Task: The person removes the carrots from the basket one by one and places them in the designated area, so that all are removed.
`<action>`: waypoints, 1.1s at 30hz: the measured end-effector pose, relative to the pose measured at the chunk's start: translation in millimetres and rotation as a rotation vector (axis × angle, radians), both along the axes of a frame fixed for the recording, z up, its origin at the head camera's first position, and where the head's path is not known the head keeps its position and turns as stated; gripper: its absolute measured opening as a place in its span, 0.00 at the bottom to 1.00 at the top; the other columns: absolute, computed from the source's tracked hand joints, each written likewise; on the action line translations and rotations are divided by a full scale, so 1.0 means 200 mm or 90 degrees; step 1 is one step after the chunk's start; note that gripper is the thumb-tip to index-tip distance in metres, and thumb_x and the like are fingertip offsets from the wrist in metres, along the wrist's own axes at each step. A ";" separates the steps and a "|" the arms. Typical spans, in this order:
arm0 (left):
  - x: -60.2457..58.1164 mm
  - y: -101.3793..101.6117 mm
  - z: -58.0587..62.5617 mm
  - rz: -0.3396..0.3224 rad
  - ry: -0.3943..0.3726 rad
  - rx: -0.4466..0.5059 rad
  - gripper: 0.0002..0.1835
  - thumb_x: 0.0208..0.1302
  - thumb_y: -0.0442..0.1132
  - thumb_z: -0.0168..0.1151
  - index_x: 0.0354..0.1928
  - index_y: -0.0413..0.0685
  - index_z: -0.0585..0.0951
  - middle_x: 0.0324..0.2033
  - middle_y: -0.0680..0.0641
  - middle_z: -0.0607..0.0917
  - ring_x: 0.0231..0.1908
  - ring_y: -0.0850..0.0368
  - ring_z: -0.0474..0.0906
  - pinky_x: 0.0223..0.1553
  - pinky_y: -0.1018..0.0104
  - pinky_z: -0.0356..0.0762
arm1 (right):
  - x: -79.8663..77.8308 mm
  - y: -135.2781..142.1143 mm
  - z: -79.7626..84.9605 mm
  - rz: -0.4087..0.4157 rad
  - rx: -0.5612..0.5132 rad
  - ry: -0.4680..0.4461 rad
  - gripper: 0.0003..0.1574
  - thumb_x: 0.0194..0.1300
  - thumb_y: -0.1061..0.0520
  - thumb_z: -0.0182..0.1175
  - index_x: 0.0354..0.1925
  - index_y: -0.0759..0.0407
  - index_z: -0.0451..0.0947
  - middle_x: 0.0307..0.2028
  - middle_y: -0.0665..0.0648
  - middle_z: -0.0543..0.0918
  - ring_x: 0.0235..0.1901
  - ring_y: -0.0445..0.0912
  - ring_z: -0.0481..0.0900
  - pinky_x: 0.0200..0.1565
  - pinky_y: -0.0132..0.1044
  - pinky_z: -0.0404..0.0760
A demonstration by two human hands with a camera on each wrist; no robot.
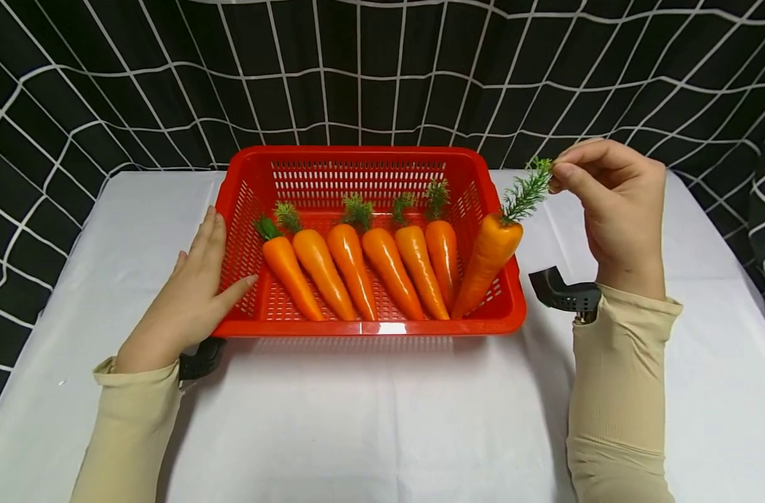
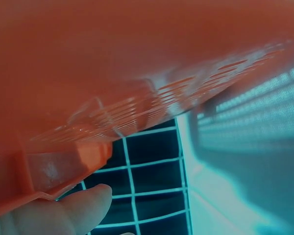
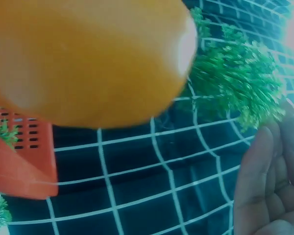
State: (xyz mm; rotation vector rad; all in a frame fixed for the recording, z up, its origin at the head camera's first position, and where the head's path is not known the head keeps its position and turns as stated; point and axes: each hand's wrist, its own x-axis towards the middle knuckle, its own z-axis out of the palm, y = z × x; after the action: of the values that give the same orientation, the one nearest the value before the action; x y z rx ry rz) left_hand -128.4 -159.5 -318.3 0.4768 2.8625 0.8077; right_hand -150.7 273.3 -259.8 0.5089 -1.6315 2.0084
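Observation:
My right hand (image 1: 627, 202) pinches the feathery green top (image 1: 525, 192) of an orange carrot (image 1: 487, 258) between thumb and fingertips. This carrot leans, tip down, at the right end of a red plastic basket (image 1: 369, 327), its crown overlapping the right rim in the head view. Its thick orange end fills much of the right wrist view. Several other carrots (image 1: 391, 269) lie side by side in the basket, leafy ends toward the back. My left hand (image 1: 190, 286) rests at the basket's left rim, fingers straight along the outside and thumb reaching over the inner side.
A white cloth (image 1: 357, 419) covers the table under the basket. Black fabric with a white grid (image 1: 382, 77) hangs behind and along the sides. Dark wrist-mounted devices (image 1: 567, 293) sit at both sleeve cuffs.

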 end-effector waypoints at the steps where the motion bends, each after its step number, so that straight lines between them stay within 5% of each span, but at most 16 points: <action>1: 0.00 0.00 0.00 0.001 0.001 0.000 0.46 0.69 0.51 0.50 0.72 0.36 0.34 0.72 0.42 0.30 0.71 0.42 0.32 0.62 0.33 0.37 | 0.00 0.00 0.01 -0.012 -0.009 0.012 0.07 0.53 0.80 0.58 0.30 0.90 0.72 0.26 0.67 0.80 0.22 0.51 0.76 0.33 0.35 0.79; 16: 0.01 -0.04 0.01 0.005 0.008 0.003 0.46 0.69 0.50 0.51 0.72 0.34 0.35 0.72 0.39 0.32 0.71 0.42 0.29 0.63 0.34 0.36 | 0.06 0.02 0.15 -0.220 -0.186 0.070 0.13 0.52 0.75 0.65 0.32 0.87 0.72 0.26 0.67 0.76 0.22 0.52 0.72 0.28 0.31 0.76; 33: 0.04 -0.07 0.00 0.013 0.024 0.013 0.46 0.68 0.47 0.52 0.72 0.34 0.35 0.72 0.38 0.32 0.71 0.42 0.30 0.64 0.35 0.37 | 0.10 0.12 0.21 -0.247 -0.343 0.061 0.06 0.61 0.77 0.53 0.38 0.82 0.69 0.31 0.68 0.74 0.25 0.52 0.73 0.33 0.35 0.77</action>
State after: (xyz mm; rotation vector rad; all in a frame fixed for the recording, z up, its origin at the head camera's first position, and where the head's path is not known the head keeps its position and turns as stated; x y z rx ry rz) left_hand -120.8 -173.4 -317.6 0.4716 2.9008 0.8407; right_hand -131.0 296.4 -218.1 0.0767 -0.9745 1.9717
